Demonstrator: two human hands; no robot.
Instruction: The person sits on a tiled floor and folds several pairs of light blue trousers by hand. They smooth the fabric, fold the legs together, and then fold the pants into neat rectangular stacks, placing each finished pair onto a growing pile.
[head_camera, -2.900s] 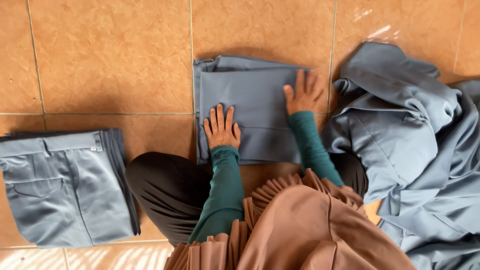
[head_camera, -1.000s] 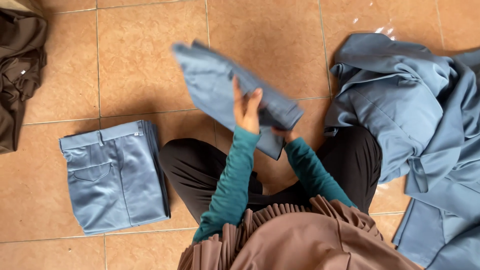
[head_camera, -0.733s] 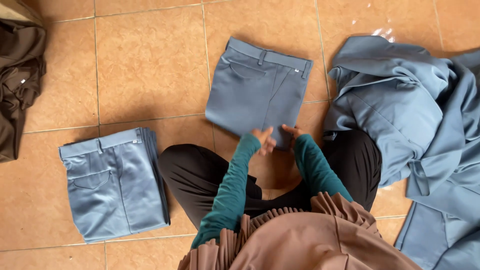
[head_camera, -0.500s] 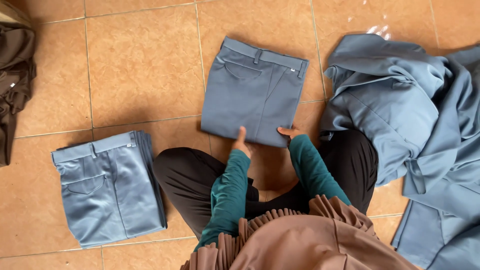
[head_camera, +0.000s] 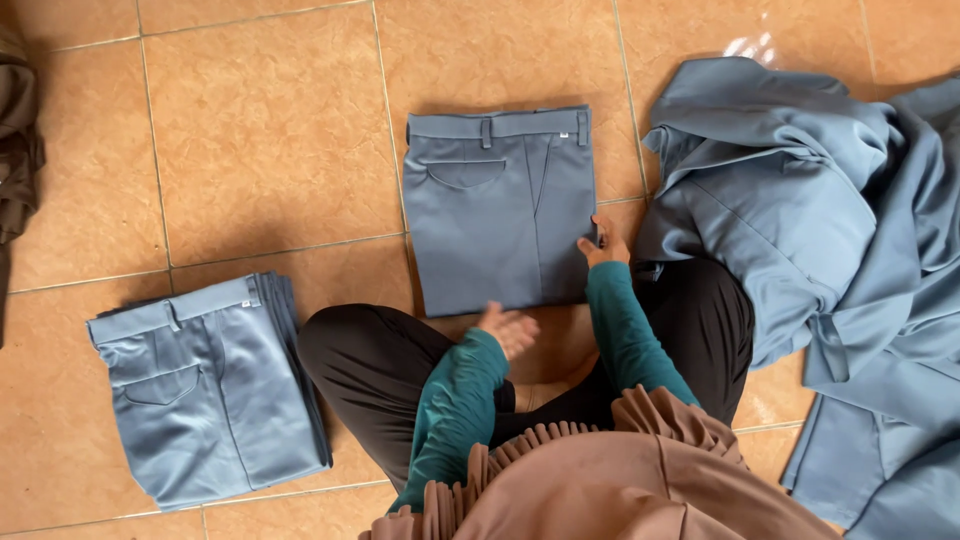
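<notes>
Folded trousers (head_camera: 500, 205): flat on the tiled floor (head_camera: 270, 130), waistband at the far edge, directly ahead of the crossed legs. Right hand (head_camera: 603, 243): at the right-hand edge of the folded trousers, grip pinching that edge between thumb and fingers. Left hand (head_camera: 508, 328): just short of the near edge of the folded trousers, palm up, fingers spread, holding nothing. Finished stack (head_camera: 205, 385): well left of the folded trousers. Loose heap of blue-grey cloth (head_camera: 800, 240): just right of them, almost touching. Likely fault: layers sliding out of line if pulled by the one pinched edge. Second fault: snagging on the loose heap, undoing the fold.
</notes>
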